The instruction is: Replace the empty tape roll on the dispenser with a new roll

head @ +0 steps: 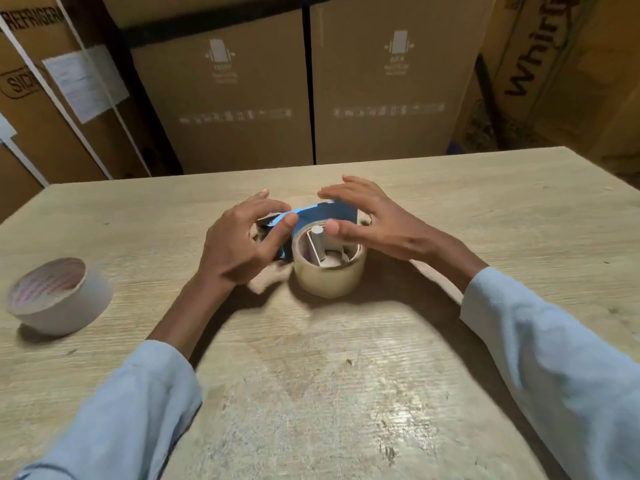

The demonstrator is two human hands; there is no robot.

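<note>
A blue tape dispenser (329,211) lies on its side in the middle of the wooden table (311,375). A tan tape roll (329,277) sits around its white hub (317,242), which sticks up through the roll's hole. My left hand (242,244) curls around the dispenser's left end, thumb against the blue body. My right hand (374,220) hovers just above the roll and the dispenser's right side, fingers spread, thumb near the roll's rim. A second, whitish tape roll (59,296) lies flat at the table's left.
Tall cardboard appliance boxes (388,84) stand close behind the table's far edge. More boxes stand at the left and right. My light blue sleeves reach in from the bottom corners.
</note>
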